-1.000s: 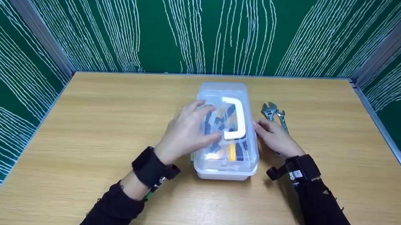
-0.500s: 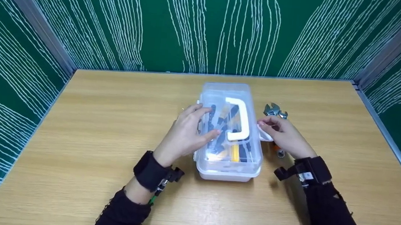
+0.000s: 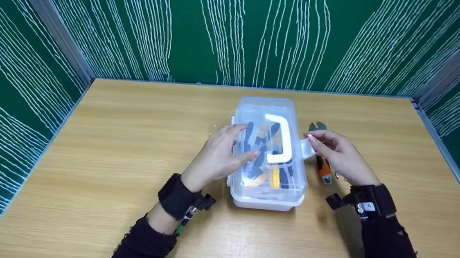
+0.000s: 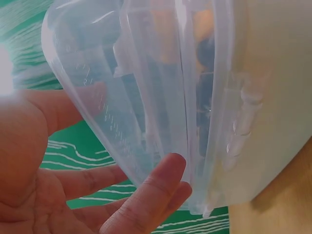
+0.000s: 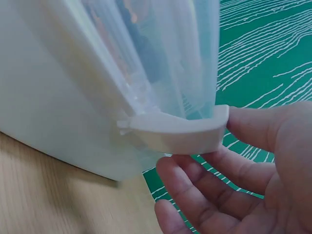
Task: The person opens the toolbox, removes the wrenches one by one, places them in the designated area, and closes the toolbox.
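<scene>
A clear-lidded toolbox with a white handle stands lengthwise on the table, its lid down. Dark and yellow items show through the lid. My left hand rests against the box's left side and lid, fingers spread and relaxed; in the left wrist view the thumb and fingers lie along the clear plastic. On the right side, my right hand pinches a white latch between thumb and index finger. The right wrist view shows this latch swung out from the box wall, still attached at its hinge.
Right of the box, partly under my right hand, lies an adjustable wrench with an orange handle. Shiny metal of another tool shows beside it. The wooden table is bounded by green walls with white streaks.
My right hand has drawn the latch outward, away from the box, and moved right over the tools. My left hand has settled on the box's left side.
</scene>
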`<state>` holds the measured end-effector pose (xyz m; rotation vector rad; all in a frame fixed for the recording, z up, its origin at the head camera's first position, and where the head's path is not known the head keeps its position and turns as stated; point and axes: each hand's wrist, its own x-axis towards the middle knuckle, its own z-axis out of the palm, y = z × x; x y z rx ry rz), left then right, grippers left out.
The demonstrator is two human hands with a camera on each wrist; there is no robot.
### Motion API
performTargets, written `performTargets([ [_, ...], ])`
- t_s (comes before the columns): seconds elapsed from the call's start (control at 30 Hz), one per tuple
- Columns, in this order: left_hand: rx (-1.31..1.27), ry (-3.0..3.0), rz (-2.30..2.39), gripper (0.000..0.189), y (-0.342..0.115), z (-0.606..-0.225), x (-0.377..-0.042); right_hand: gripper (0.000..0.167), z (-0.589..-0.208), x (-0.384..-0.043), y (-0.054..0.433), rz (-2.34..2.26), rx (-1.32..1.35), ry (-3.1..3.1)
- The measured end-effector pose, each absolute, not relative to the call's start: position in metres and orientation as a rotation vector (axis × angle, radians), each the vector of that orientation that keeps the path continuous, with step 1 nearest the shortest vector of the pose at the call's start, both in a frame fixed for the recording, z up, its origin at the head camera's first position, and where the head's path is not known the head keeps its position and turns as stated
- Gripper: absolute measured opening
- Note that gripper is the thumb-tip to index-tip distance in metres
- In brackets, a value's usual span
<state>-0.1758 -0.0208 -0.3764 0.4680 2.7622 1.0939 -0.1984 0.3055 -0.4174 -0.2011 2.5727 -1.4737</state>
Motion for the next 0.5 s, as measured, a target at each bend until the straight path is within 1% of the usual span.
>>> performTargets([
  [0.3, 0.445, 2.739, 1.108, 0.079, -0.0206, -0.3774, -0.1764, 0.059, -0.4175, -0.1968, 0.3046, -1.517, -0.264, 2.422],
  [0.5, 0.437, 2.736, 1.107, 0.079, -0.0209, -0.3768, -0.1764, 0.059, -0.4197, -0.1967, 0.2999, -1.499, -0.248, 2.45],
])
